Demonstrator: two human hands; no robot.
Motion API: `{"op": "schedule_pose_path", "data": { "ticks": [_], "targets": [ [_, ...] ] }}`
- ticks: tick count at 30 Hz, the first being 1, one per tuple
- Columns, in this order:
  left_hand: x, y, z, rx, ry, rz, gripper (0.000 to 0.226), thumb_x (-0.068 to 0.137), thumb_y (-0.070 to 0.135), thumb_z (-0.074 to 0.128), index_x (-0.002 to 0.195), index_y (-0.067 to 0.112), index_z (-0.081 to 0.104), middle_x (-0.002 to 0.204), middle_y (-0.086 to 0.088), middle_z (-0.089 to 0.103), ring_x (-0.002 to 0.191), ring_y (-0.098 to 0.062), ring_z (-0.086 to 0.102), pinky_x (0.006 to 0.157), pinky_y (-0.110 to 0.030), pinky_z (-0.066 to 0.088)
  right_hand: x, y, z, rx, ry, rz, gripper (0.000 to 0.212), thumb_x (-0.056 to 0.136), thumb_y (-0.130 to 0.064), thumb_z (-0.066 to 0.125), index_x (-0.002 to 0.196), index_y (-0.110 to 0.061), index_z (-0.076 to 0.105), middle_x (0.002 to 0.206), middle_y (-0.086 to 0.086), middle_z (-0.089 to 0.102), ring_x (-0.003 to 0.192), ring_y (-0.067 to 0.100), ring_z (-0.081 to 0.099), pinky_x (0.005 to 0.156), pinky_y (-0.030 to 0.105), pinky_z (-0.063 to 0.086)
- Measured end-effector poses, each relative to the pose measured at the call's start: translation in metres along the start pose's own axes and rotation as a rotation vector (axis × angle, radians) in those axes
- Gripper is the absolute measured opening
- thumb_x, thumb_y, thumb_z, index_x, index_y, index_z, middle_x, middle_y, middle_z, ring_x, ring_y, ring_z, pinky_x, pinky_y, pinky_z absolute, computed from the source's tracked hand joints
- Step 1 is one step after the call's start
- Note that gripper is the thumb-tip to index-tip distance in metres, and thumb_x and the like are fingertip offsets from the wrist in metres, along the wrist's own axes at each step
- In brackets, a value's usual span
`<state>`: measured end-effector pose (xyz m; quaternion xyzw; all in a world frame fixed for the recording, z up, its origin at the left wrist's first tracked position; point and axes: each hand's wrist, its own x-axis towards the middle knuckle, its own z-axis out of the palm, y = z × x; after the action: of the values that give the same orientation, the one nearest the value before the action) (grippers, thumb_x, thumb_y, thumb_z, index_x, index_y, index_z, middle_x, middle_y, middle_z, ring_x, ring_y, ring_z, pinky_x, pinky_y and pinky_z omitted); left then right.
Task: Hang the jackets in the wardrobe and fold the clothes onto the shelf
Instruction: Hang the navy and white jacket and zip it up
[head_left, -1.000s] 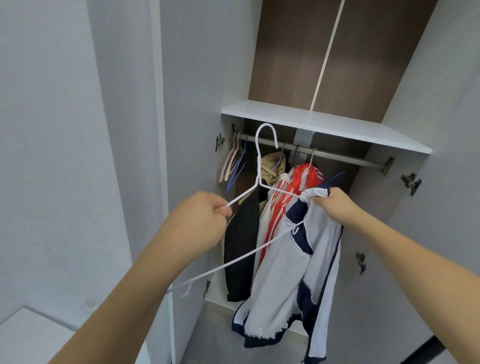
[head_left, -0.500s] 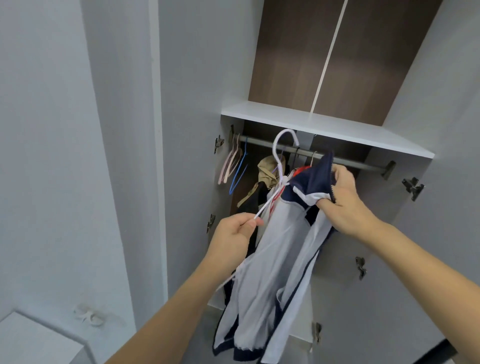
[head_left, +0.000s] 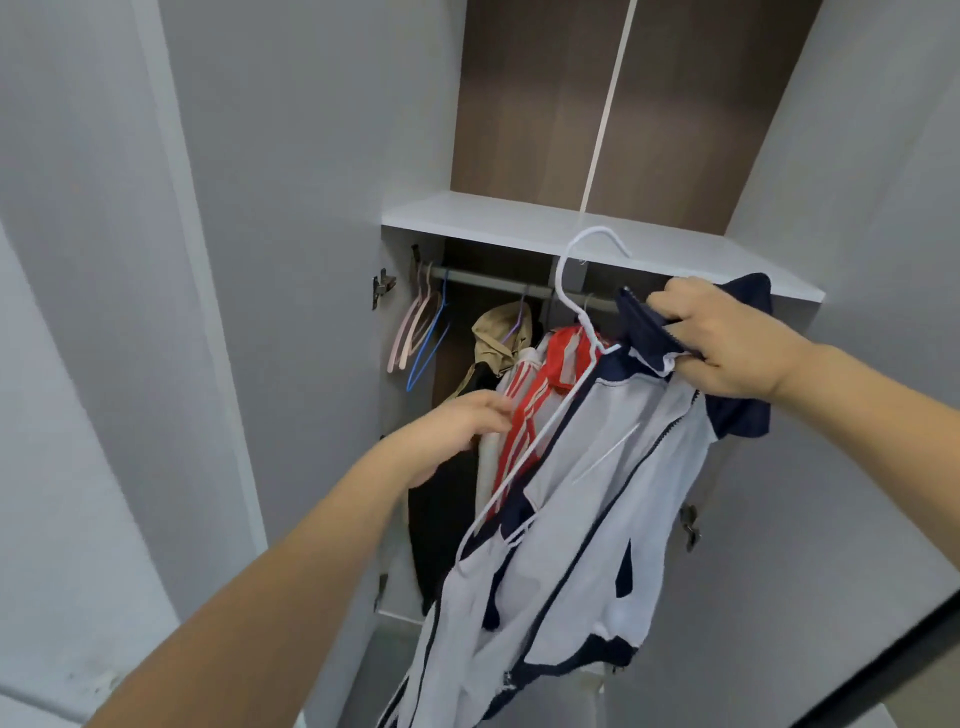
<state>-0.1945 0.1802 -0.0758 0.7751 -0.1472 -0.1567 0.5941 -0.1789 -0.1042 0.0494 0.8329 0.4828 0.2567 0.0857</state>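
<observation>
Now the right hand (head_left: 727, 343) fingers pinch the white jacket (head_left: 597, 509) collar; the left hand (head_left: 457, 431) fingers reach, loosely spread, beside the white hanger (head_left: 561, 415).

Hangers (head_left: 422, 332) hang on the rail (head_left: 488, 280), left of jackets (head_left: 524, 374).

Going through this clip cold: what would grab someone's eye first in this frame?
The white and navy jacket fills the centre and lower right, bunched at its collar in the right hand, with a white hanger partly threaded into it and its hook not yet on the rail. Behind it, a red-striped jacket hangs in the wardrobe, and the left hand reaches in beside it; what it touches is unclear.
</observation>
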Motion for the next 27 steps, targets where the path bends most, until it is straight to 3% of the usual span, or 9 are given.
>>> {"op": "schedule_pose_path", "data": {
  "ticks": [2, 5, 8, 11, 17, 20, 23, 25, 27],
  "targets": [
    [0.035, 0.001, 0.014, 0.066, -0.093, -0.049, 0.056, 0.091, 0.025, 0.064, 0.142, 0.034, 0.045, 0.135, 0.009, 0.055, 0.112, -0.002, 0.055, 0.098, -0.028, 0.041, -0.011, 0.014, -0.005, -0.016, -0.008, -0.030, 0.023, 0.071, -0.016, 0.038, 0.055, -0.003, 0.049, 0.072, 0.008, 0.041, 0.073, 0.014, 0.019, 0.068, 0.029, 0.019],
    [0.074, 0.007, 0.049, 0.143, -0.304, -0.122, 0.076, 0.082, 0.034, 0.070, 0.148, 0.044, 0.035, 0.151, 0.006, 0.040, 0.133, -0.020, 0.044, 0.113, -0.040, 0.033, -0.028, 0.029, -0.012, -0.037, -0.015, -0.062, 0.021, 0.069, -0.015, 0.039, 0.054, -0.003, 0.048, 0.071, 0.010, 0.042, 0.073, 0.014, 0.017, 0.068, 0.029, 0.019],
    [0.092, 0.019, 0.093, 0.176, -0.433, -0.111, 0.051, 0.094, 0.017, 0.061, 0.143, 0.016, 0.047, 0.137, 0.003, 0.052, 0.128, -0.018, 0.047, 0.103, -0.023, 0.039, -0.045, 0.043, -0.019, -0.045, -0.026, -0.084, 0.019, 0.071, -0.016, 0.041, 0.058, -0.006, 0.051, 0.072, 0.009, 0.043, 0.076, 0.012, 0.016, 0.068, 0.030, 0.019],
    [0.109, 0.017, 0.123, 0.032, -0.447, -0.120, 0.039, 0.093, 0.018, 0.063, 0.131, 0.010, 0.060, 0.129, -0.006, 0.065, 0.119, -0.027, 0.061, 0.106, -0.039, 0.047, -0.066, 0.066, -0.020, -0.075, -0.017, -0.070, 0.020, 0.070, -0.016, 0.040, 0.056, -0.006, 0.050, 0.071, 0.009, 0.043, 0.073, 0.014, 0.020, 0.067, 0.030, 0.023],
    [0.128, -0.010, 0.109, -0.052, -0.143, -0.125, 0.038, 0.091, 0.038, 0.067, 0.118, 0.012, 0.063, 0.115, -0.006, 0.072, 0.108, -0.029, 0.067, 0.103, -0.049, 0.049, -0.097, 0.110, 0.003, -0.140, 0.042, 0.022, 0.024, 0.073, -0.017, 0.039, 0.051, -0.010, 0.048, 0.064, 0.008, 0.043, 0.057, 0.024, 0.038, 0.063, 0.031, 0.030],
    [0.135, -0.034, 0.106, 0.058, -0.007, -0.168, 0.023, 0.098, 0.033, 0.057, 0.108, 0.017, 0.070, 0.110, -0.003, 0.073, 0.106, -0.025, 0.068, 0.102, -0.046, 0.050, -0.099, 0.125, 0.024, -0.136, 0.078, 0.086, 0.027, 0.074, -0.018, 0.039, 0.052, -0.009, 0.052, 0.062, 0.007, 0.044, 0.056, 0.026, 0.041, 0.063, 0.032, 0.031],
    [0.138, -0.047, 0.105, -0.021, 0.204, -0.197, 0.028, 0.102, 0.032, 0.049, 0.106, 0.013, 0.070, 0.106, -0.005, 0.074, 0.101, -0.025, 0.068, 0.099, -0.043, 0.051, -0.097, 0.135, 0.041, -0.151, 0.051, 0.102, 0.031, 0.074, -0.021, 0.039, 0.054, -0.009, 0.058, 0.061, 0.005, 0.044, 0.056, 0.027, 0.044, 0.062, 0.032, 0.035],
    [0.143, -0.044, 0.096, 0.030, 0.387, -0.205, 0.031, 0.104, 0.027, 0.044, 0.090, 0.010, 0.065, 0.096, -0.007, 0.069, 0.092, -0.023, 0.063, 0.090, -0.038, 0.050, -0.096, 0.139, 0.054, -0.181, 0.029, 0.121, 0.035, 0.073, -0.025, 0.037, 0.055, -0.009, 0.063, 0.060, 0.003, 0.046, 0.056, 0.028, 0.047, 0.061, 0.032, 0.038],
    [0.147, -0.028, 0.085, -0.022, 0.537, -0.227, 0.028, 0.103, 0.025, 0.044, 0.087, 0.010, 0.063, 0.093, -0.011, 0.067, 0.090, -0.025, 0.062, 0.086, -0.042, 0.051, -0.092, 0.141, 0.069, -0.196, 0.030, 0.164, 0.039, 0.074, -0.029, 0.035, 0.055, -0.009, 0.064, 0.059, 0.003, 0.046, 0.057, 0.027, 0.046, 0.060, 0.032, 0.036]
  ]
}}
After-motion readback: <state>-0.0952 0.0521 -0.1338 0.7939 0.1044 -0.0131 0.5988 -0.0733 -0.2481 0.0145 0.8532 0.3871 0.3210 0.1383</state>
